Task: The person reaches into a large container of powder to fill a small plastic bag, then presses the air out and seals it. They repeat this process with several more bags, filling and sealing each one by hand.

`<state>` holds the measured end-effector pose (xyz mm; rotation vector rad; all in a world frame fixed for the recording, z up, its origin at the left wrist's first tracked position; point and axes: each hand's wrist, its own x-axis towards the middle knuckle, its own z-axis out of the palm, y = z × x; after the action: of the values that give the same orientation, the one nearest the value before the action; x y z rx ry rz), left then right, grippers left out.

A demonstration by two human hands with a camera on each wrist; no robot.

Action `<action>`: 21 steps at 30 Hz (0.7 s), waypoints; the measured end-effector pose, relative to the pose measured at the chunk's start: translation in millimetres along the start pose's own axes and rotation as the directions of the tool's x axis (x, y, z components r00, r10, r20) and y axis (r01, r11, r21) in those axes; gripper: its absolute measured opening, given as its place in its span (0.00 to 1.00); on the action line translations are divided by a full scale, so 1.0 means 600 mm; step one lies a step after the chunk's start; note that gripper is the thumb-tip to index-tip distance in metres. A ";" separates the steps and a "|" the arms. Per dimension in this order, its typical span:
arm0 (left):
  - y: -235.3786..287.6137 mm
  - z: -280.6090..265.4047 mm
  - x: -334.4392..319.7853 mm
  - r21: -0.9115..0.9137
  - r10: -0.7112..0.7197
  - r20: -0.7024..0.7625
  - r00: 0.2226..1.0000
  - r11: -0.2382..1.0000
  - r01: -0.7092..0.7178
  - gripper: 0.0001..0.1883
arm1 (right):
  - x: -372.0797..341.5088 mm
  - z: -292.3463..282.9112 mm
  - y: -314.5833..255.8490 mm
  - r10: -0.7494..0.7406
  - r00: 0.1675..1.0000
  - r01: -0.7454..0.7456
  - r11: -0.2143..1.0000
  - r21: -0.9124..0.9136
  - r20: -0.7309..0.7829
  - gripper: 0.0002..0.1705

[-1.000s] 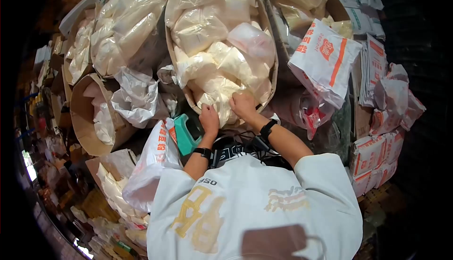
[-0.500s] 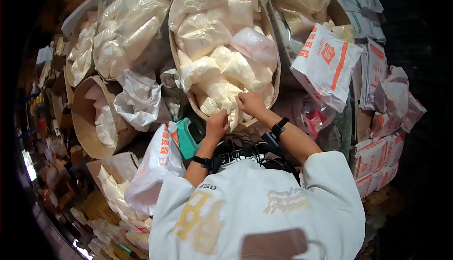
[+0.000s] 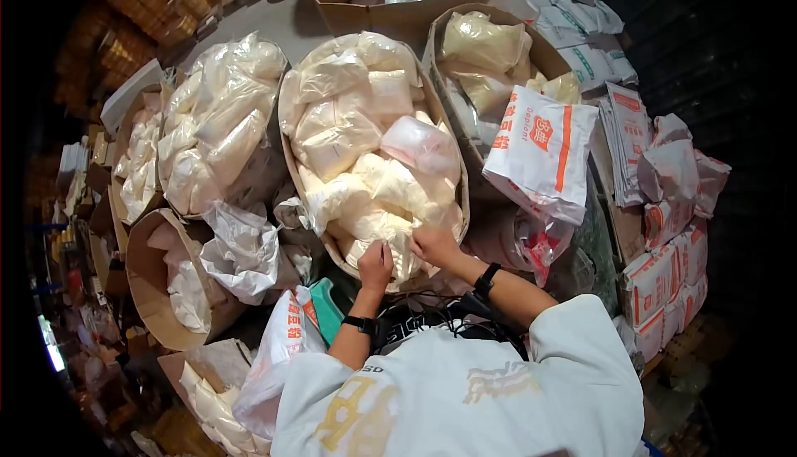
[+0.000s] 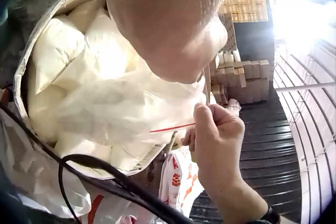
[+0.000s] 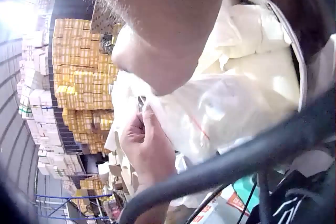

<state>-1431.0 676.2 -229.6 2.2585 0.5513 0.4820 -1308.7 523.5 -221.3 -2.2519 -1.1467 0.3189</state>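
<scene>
Both hands hold a clear plastic bag (image 4: 126,103) with a thin red line along its top, over the near end of a large oval carton (image 3: 286,146). Cream-coloured, filled plastic bags (image 3: 336,137) fill that carton. My left hand (image 3: 376,266) pinches the clear bag's left part, its fingers curled. On the other side my right hand (image 3: 434,245) pinches the bag's edge between thumb and curled fingers, near the red line in the left wrist view. Each wrist view has its own hand large at the top, with the fingertips mostly hidden.
More cartons of filled bags stand around, including one at left (image 3: 141,291). A white sack with orange print (image 3: 540,154) lies at right, another (image 3: 286,332) beside the left forearm. A teal object (image 3: 328,307) is close by. Black cables (image 5: 210,171) cross near the wrists.
The head view has tilted up, bringing a further carton at the back into sight. Both hands have drawn slightly nearer the body and keep their pinch on the bag.
</scene>
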 end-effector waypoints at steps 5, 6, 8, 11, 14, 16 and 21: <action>0.003 -0.009 -0.042 0.070 0.116 -0.017 0.993 0.991 -0.115 0.10 | -0.048 0.010 -0.013 0.359 0.841 -0.463 0.865 0.196 0.405 0.18; 0.000 -0.010 -0.050 0.082 0.113 -0.008 0.994 0.990 -0.112 0.10 | -0.061 0.027 -0.006 0.337 0.797 -0.481 0.857 0.188 0.501 0.20; -0.005 -0.008 -0.068 0.102 0.104 0.009 0.995 0.989 -0.104 0.10 | -0.081 0.085 0.026 0.213 0.741 -0.356 0.929 0.102 0.637 0.23; -0.004 -0.007 -0.094 0.082 -0.162 0.080 0.984 0.985 0.155 0.07 | -0.055 0.072 0.009 0.273 0.769 -0.412 0.903 0.122 0.578 0.24; -0.100 0.050 -0.163 0.013 -0.449 0.225 0.865 0.889 0.458 0.13 | -0.010 0.026 -0.016 0.252 0.849 -0.347 0.929 0.130 0.463 0.25; -0.135 0.082 -0.189 -0.075 -0.592 0.367 0.718 0.750 0.657 0.12 | -0.003 0.021 -0.026 0.341 0.837 -0.429 0.895 0.124 0.429 0.24; 0.018 0.043 -0.125 -0.093 -0.543 0.824 0.160 0.147 0.985 0.13 | -0.058 0.068 -0.002 0.424 0.884 -0.455 0.878 0.151 0.197 0.22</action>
<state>-1478.1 615.4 -251.1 0.9199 1.0009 -0.6551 -1349.1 512.3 -255.2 -2.3224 -0.6227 0.7706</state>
